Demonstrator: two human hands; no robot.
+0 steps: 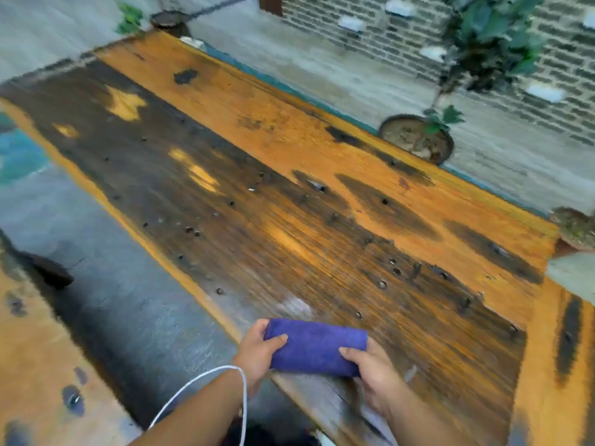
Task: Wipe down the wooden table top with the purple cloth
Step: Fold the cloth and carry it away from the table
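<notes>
A folded purple cloth (314,346) lies over the near edge of the long wooden table top (289,194), which is orange with large dark stained patches and several small holes. My left hand (257,352) grips the cloth's left end, thumb on top. My right hand (370,371) grips its right end, thumb on top too. The fingers under the cloth are hidden.
A wooden bench (38,365) runs along the left, across a grey floor gap. Potted plants (418,140) stand behind the table's far edge by a brick wall, another pot (576,226) at the right. A white cord (206,391) loops over my left forearm.
</notes>
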